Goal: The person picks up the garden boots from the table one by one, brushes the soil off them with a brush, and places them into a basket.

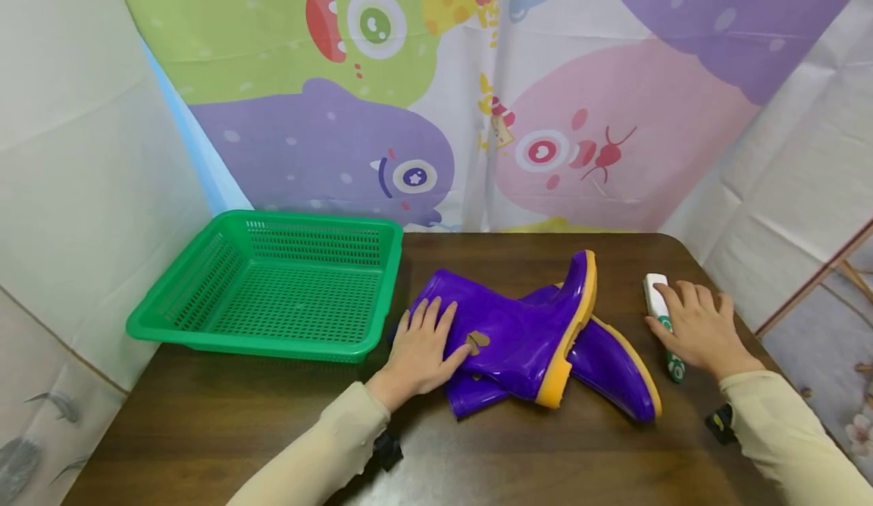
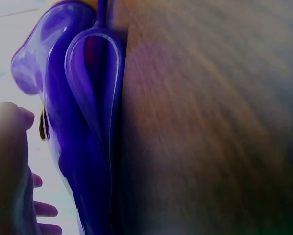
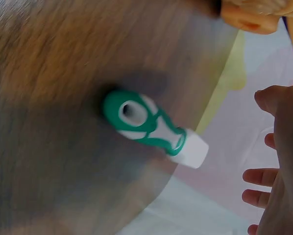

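A pair of purple rubber boots lies on its side on the table, the upper boot (image 1: 511,332) crossing over the lower boot (image 1: 617,377); both have yellow soles. My left hand (image 1: 421,351) is spread over the upper boot's shaft, thumb close to a brown patch. In the left wrist view, the folded opening of a boot (image 2: 118,63) faces the camera, below the hand. To the right lies a handled tool (image 3: 158,129), green and white with a white head and a hole in its handle end. My right hand (image 1: 702,332) hovers beside and partly over it, fingers extended and holding nothing.
A green plastic basket (image 1: 273,348) with slotted walls stands on the left of the brown table (image 1: 518,460). Cartoon-printed cloth (image 1: 470,150) hangs behind the table's back edge, and pale cloth walls (image 1: 75,112) stand at both sides.
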`<state>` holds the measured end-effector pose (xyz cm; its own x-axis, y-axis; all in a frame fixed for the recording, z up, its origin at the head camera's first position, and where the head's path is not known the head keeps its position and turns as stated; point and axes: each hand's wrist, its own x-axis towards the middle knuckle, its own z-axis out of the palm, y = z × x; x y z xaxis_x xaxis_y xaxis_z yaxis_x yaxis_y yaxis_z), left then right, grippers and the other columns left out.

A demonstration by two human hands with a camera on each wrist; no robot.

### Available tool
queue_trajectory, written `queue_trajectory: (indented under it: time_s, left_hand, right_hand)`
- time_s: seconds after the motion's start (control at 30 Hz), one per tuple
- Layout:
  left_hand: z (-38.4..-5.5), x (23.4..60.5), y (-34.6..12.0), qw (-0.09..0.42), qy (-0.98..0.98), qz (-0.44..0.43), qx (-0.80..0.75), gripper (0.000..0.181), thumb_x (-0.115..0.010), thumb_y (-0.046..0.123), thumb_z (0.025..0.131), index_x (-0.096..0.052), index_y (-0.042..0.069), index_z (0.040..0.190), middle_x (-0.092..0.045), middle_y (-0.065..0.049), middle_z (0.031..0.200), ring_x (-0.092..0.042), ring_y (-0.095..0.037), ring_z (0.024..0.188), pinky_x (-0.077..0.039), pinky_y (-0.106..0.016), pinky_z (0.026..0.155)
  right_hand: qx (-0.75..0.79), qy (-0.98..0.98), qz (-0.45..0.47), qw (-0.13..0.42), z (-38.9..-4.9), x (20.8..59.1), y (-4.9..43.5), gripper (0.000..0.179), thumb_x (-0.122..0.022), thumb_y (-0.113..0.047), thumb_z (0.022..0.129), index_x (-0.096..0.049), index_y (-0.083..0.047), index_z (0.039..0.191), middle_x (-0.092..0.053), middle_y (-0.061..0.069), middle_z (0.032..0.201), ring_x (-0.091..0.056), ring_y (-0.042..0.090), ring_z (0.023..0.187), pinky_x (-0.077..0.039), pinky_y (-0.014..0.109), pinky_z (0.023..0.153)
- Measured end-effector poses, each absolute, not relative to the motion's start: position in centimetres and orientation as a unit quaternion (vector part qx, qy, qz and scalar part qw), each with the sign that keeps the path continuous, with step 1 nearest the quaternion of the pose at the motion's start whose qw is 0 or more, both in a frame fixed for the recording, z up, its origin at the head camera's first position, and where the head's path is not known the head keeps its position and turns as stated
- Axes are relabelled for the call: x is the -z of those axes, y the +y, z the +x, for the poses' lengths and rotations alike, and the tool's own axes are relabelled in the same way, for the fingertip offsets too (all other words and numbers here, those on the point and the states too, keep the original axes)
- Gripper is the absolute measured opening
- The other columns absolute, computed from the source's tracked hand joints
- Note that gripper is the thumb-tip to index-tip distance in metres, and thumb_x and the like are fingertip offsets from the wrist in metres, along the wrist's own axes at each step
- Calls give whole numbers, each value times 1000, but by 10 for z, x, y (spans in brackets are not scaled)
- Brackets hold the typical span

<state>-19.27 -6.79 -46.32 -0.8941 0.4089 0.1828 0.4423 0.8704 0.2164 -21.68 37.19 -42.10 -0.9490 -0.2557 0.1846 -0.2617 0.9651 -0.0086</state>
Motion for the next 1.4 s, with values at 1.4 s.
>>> queue_trajectory:
  time_s: [1.4]
  left_hand:
    - [-179, 459, -73, 204, -913, -348, -65, 41, -71, 35, 91, -68, 12, 125, -67, -4, 123, -62, -24, 112, -50, -45, 92]
  right_hand:
    - [-56, -998, 21, -8, -222, 454, 398, 40, -48, -26, 95, -48, 14, 93, -50, 35, 93, -46, 55, 94, -28, 70, 77]
